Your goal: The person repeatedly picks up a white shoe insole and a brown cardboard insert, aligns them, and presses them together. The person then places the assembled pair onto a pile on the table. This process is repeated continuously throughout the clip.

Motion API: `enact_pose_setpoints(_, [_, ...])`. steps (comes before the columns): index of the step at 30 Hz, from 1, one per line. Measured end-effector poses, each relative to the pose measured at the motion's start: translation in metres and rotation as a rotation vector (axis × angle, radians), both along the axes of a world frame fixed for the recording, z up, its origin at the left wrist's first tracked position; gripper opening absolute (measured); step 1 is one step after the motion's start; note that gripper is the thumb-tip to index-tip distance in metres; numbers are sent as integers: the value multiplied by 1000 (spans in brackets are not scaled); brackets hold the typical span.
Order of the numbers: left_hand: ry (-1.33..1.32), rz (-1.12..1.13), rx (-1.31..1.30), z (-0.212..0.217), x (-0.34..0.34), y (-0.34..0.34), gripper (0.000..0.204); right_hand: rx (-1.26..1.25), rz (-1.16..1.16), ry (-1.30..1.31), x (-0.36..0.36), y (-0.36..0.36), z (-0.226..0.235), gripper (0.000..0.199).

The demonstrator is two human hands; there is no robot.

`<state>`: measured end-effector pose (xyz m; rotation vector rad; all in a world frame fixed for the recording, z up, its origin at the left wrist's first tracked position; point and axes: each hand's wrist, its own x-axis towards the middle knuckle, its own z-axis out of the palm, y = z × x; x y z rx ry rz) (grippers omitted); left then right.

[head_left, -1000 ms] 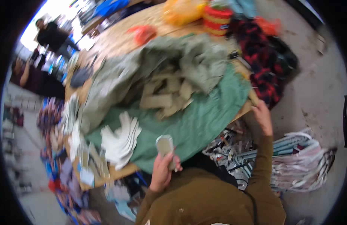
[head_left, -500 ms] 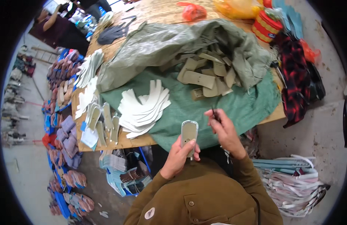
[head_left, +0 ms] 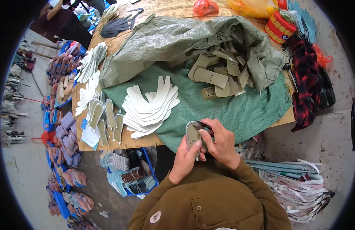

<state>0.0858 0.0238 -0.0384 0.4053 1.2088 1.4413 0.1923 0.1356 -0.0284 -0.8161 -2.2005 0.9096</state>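
Piece [head_left: 192, 134] pinched in left hand [head_left: 186, 157], right hand [head_left: 222, 142] gripping dark tool [head_left: 205, 127] at its rim (bare green sheet [head_left: 192, 107] ahead).

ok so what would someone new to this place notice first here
Probably the open grey-green woven sack, with curved beige pieces spilling onto a green woven sheet on the wooden table. Left of those pieces, a fan of white cut strips stands out. In front of the table's near edge, the left hand holds a pale-rimmed beige piece, the right hand a small dark object.
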Motion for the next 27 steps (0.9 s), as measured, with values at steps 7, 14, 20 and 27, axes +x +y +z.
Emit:
enact_pose_setpoints(7, [59,24,29,-8,9,4,25,-218,-90,113,-5,-7,-9,26])
enact_pose_setpoints(14, [-378,-33,-52,2,15,4,18,-294,-122,504,-4,9,-44,26])
enact_pose_setpoints(20, [-163,18,-7,-4,6,14,26,-199,-17,238,8,18,-20,26])
enact_pose_setpoints(27, [58,19,17,-10,12,18,30,-132,-82,117,3,12,-14,24])
